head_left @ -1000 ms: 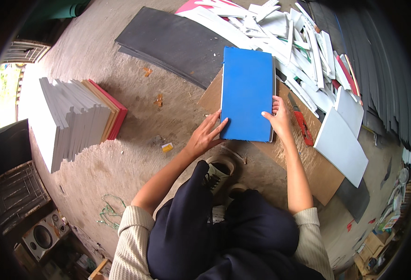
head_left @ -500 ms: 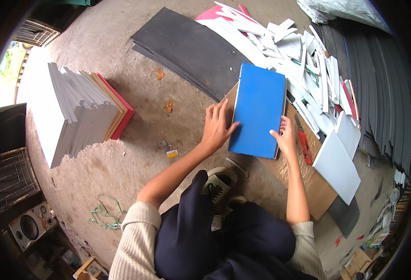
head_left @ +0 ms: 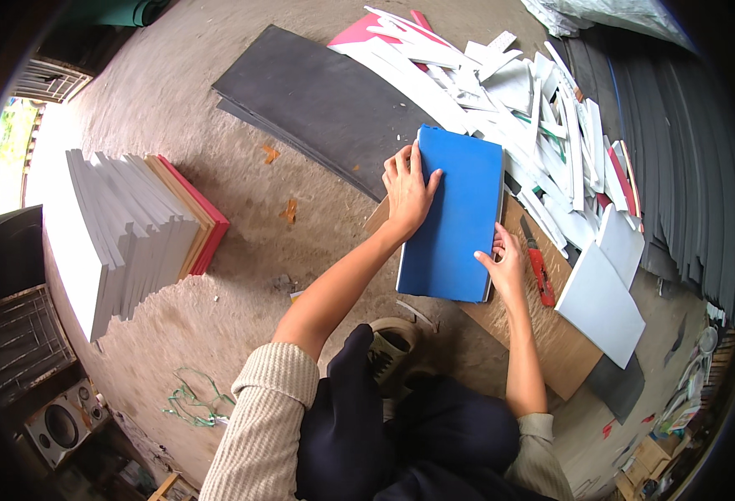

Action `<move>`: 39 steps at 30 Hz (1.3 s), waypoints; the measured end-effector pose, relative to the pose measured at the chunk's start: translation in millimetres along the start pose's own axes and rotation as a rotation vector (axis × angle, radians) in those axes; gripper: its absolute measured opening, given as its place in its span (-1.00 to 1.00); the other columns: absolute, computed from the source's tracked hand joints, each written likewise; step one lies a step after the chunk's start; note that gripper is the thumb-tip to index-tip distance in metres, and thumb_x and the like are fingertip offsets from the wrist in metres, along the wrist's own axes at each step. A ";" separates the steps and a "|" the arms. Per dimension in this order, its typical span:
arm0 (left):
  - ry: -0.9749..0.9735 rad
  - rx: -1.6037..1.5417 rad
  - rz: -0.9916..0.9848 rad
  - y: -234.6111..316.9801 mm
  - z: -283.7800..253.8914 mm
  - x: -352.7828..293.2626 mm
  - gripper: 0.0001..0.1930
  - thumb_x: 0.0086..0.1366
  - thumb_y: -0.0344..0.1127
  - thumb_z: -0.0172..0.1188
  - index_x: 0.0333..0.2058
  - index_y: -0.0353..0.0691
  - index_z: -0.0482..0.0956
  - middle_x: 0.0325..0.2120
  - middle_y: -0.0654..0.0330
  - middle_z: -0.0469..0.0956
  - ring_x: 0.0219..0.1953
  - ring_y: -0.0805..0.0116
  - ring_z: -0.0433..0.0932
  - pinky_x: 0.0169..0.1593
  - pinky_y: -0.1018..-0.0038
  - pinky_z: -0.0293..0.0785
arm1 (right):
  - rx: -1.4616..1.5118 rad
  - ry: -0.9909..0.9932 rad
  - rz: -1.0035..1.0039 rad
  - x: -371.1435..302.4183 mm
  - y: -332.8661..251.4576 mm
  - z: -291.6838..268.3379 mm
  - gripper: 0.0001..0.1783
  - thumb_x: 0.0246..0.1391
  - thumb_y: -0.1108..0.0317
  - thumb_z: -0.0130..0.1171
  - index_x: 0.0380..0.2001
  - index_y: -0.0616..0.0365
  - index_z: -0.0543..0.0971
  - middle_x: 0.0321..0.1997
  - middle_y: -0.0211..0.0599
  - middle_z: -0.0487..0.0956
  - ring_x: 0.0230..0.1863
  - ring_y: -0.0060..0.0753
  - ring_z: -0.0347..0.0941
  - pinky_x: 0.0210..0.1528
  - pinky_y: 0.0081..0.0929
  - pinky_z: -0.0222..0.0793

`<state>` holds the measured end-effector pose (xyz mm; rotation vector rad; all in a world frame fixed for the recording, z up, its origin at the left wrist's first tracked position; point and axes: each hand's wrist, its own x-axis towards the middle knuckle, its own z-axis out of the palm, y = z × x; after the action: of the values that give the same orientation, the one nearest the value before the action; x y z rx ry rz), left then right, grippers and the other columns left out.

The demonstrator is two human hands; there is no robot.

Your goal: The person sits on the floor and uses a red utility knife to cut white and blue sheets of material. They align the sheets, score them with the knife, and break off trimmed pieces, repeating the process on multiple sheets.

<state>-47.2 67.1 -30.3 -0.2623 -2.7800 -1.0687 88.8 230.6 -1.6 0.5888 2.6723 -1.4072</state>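
A blue rectangular foam sheet [head_left: 455, 221] lies over a brown board [head_left: 572, 355], with a thin pale and dark layer showing along its edges. Around its upper left edge is my left hand [head_left: 409, 188], thumb on the blue face and fingers along the side. My right hand [head_left: 505, 260] grips the right edge lower down, thumb on top and fingers curled at the side. Just right of that hand, a red-handled utility knife [head_left: 539, 269] rests on the brown board.
Dark grey sheets [head_left: 317, 100] lie beyond the board. White offcuts [head_left: 543, 125] are heaped at the far right, near stacked dark sheets [head_left: 676, 159]. White panels [head_left: 605, 305] lie right of the knife. A stack of white, tan and red sheets [head_left: 138, 238] stands at left.
My left hand has slid up along the left edge of the blue foam sheet. In the picture the sheet sits slightly lower and further left, and the head view has shifted a little.
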 end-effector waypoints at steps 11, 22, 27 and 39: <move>-0.090 0.333 0.207 4.1 -0.3 11.1 -0.26 0.13 -0.09 -0.02 0.17 -0.33 -0.13 0.17 -0.01 -0.08 0.23 0.11 -0.15 0.15 -0.14 -0.27 | -0.024 0.037 0.005 1.8 1.2 0.7 -0.25 -0.38 0.51 0.33 0.02 0.23 0.31 -0.22 -0.25 0.38 -0.28 -0.40 0.38 -0.18 -0.51 0.37; -0.787 0.390 0.535 17.6 -13.2 88.0 -0.09 -0.04 -0.12 0.23 0.16 -0.38 -0.12 0.02 -0.19 0.09 0.16 -0.07 -0.02 0.18 -0.08 -0.15 | 0.003 0.055 0.054 -3.1 -12.1 -2.7 -0.28 -0.35 0.50 0.32 0.01 0.24 0.32 -0.20 -0.22 0.38 -0.24 -0.34 0.37 -0.14 -0.45 0.35; -0.392 0.441 0.718 26.2 -13.9 33.9 -0.20 0.00 -0.27 0.16 0.17 -0.31 -0.08 0.14 -0.13 -0.10 0.23 -0.03 -0.19 0.17 -0.16 -0.28 | 0.120 0.105 -0.027 -2.7 0.3 -4.2 -0.37 -0.28 0.51 0.28 -0.02 0.20 0.35 -0.23 -0.22 0.39 -0.23 -0.35 0.38 -0.15 -0.48 0.36; -0.844 0.366 0.590 45.6 -20.9 -21.7 0.39 -0.50 0.36 0.30 0.21 -0.24 -0.31 0.22 -0.08 -0.45 0.24 -0.05 -0.58 0.05 -0.32 -0.59 | -0.657 0.299 0.061 -26.0 57.7 -61.2 -0.50 -0.04 0.40 0.09 0.02 0.26 0.28 -0.09 -0.13 0.30 -0.09 -0.12 0.25 -0.04 -0.29 0.26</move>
<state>-14.7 83.9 10.1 -1.6707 -3.0920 -0.3124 140.9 301.4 -5.1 0.8319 3.0510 -0.3813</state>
